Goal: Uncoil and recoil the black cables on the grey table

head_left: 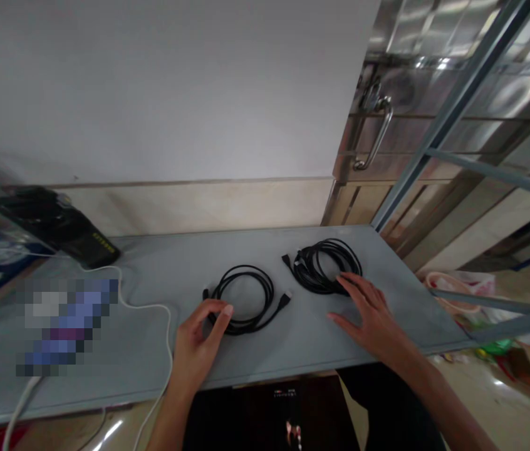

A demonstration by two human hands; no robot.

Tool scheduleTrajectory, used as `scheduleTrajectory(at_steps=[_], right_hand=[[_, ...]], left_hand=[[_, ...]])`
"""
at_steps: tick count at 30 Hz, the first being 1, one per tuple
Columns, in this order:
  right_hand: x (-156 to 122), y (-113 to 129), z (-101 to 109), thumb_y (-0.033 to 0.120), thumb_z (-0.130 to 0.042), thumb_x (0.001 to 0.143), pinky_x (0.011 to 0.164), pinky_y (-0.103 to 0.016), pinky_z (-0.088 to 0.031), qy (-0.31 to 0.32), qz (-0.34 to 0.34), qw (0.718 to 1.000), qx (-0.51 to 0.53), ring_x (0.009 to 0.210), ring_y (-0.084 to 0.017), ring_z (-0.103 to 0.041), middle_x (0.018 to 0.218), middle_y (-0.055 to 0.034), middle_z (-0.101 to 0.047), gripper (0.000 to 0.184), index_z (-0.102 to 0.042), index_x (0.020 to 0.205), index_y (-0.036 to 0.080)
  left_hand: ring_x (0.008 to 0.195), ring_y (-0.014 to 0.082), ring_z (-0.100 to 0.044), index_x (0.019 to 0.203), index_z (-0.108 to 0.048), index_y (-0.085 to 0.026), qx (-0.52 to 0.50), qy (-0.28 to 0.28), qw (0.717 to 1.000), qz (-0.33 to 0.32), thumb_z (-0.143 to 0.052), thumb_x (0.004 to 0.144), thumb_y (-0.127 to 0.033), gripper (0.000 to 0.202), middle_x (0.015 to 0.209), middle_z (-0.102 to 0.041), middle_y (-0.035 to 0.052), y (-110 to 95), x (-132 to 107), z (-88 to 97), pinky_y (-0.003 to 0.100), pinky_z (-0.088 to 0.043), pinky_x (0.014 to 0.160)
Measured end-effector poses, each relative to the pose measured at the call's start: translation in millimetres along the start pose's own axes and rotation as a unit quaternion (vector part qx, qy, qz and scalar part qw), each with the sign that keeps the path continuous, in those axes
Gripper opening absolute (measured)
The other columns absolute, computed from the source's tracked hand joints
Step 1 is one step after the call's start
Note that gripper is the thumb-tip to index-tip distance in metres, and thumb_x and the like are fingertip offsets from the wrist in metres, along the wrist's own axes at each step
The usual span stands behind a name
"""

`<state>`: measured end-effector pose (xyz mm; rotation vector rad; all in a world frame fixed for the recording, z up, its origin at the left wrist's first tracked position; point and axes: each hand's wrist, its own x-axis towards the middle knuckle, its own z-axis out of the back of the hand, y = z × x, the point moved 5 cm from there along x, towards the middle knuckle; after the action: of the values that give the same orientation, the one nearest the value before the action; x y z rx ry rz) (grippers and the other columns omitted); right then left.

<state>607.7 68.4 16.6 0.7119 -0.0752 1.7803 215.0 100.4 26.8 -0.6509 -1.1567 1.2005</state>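
Note:
Two coiled black cables lie on a grey table (161,282). My left hand (199,347) rests at the near-left edge of the nearer coil (246,299), thumb and fingers curled onto its loops. My right hand (369,313) lies flat with fingers stretched out, its fingertips touching the near edge of the farther, thicker coil (324,266). A plug end of the nearer coil (284,299) points toward the gap between the two coils.
A white cord (152,307) snakes over the left of the table beside a blurred-out patch (65,326). A black object (56,222) leans at the back left. A metal door with a handle (378,131) and a metal frame (453,125) stand at right.

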Motion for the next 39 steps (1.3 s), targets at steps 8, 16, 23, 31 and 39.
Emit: scheduleTrajectory(at_steps=[8,16,23,31,39], right_hand=[[27,-11,-27,0.041,-0.054,0.117,0.115,-0.059,-0.058,0.042,0.028,0.999,-0.016,0.129,-0.035,-0.072,0.136,-0.0152,-0.077,0.036,-0.065,0.146,0.022],[60,-22,-8,0.054,-0.046,0.119,0.093,-0.05,-0.06,0.03,-0.048,0.994,0.088,0.099,-0.032,-0.077,0.106,-0.0105,-0.081,0.038,-0.069,0.108,0.026],[85,-35,49,0.073,-0.067,0.106,0.074,-0.036,-0.06,-0.109,-0.228,0.897,0.362,0.08,-0.023,-0.074,0.087,-0.0024,-0.075,0.045,-0.072,0.103,0.028],[107,25,124,0.053,-0.089,0.095,0.055,-0.027,-0.043,-0.18,-0.212,0.784,0.555,0.057,-0.008,-0.047,0.092,0.0025,-0.066,0.04,-0.061,0.09,0.025],[105,77,158,0.036,-0.093,0.094,0.05,-0.025,-0.028,-0.238,-0.143,0.782,0.559,0.049,-0.007,-0.03,0.065,0.0123,-0.042,0.029,-0.071,0.109,0.026]], left_hand=[[0.097,0.0232,-0.077,0.091,-0.08,-0.029,-0.004,-0.003,1.0,0.007,-0.081,0.099,-0.049,0.022,0.097,-0.082,0.0009,-1,-1,-1.2,0.034,-0.061,0.094],[0.098,0.0251,-0.077,0.089,-0.081,-0.028,0.007,-0.011,1.0,0.02,-0.082,0.097,-0.055,0.028,0.097,-0.083,0.0021,0,-1,-1.2,0.036,-0.062,0.095],[0.095,0.0255,-0.076,0.089,-0.08,-0.028,0.015,-0.003,1.0,0.015,-0.079,0.099,-0.057,0.03,0.095,-0.082,0.0019,-2,-1,-1.3,0.037,-0.062,0.094],[0.097,0.0265,-0.076,0.091,-0.08,-0.029,0.014,0.004,1.0,-0.001,-0.077,0.1,-0.057,0.03,0.096,-0.082,0.0016,-2,-1,-1.1,0.039,-0.061,0.094],[0.099,0.0267,-0.077,0.095,-0.079,-0.027,0.054,0.009,0.998,-0.036,-0.075,0.102,-0.059,0.032,0.1,-0.083,0.0035,-2,-1,-2.6,0.042,-0.059,0.097]])
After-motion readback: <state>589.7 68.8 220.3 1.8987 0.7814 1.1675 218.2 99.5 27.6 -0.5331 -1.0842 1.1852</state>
